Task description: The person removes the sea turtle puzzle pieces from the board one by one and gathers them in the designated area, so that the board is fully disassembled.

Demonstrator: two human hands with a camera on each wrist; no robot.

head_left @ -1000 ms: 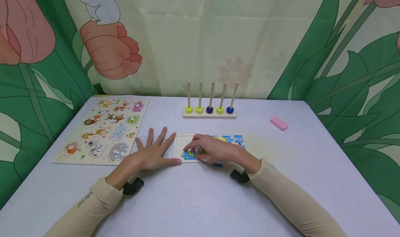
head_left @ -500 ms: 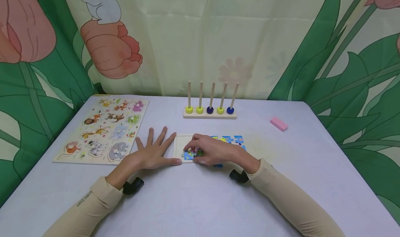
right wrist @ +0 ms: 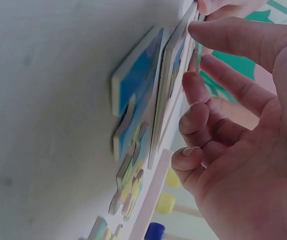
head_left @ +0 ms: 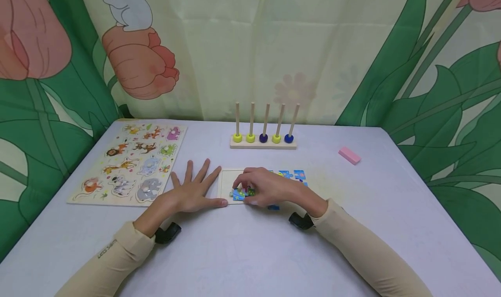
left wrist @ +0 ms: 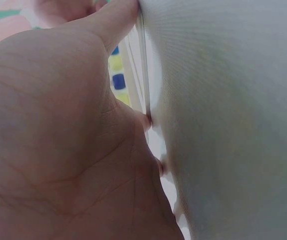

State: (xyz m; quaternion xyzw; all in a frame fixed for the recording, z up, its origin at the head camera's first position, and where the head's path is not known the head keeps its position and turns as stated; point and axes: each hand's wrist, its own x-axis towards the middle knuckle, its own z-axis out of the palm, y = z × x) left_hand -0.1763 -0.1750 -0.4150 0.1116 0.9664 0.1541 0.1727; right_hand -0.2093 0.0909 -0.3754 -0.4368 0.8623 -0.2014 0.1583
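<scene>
My left hand (head_left: 188, 195) lies spread on the table, its thumb and index fingertips at the left edge of a shallow wooden puzzle tray (head_left: 225, 186). Over that tray, my right hand (head_left: 266, 187) pinches a blue puzzle piece (head_left: 238, 194) between thumb and fingers. In the right wrist view the held piece (right wrist: 199, 57) shows as a thin edge by the thumb tip. Whether it touches the tray floor I cannot tell. Several loose puzzle pieces (head_left: 299, 174) lie to the right, partly hidden behind the right hand.
An animal puzzle board (head_left: 129, 164) lies at the left. Behind the tray stands a peg rack (head_left: 263, 145) with yellow and dark blue beads on upright pegs. A pink block (head_left: 349, 155) rests at the right. A printed curtain (head_left: 250, 49) hangs behind the table.
My right hand and the blue piece make small shifts over the tray, ending slightly further right, and the piece's tilt changes a little. The left hand stays in place.
</scene>
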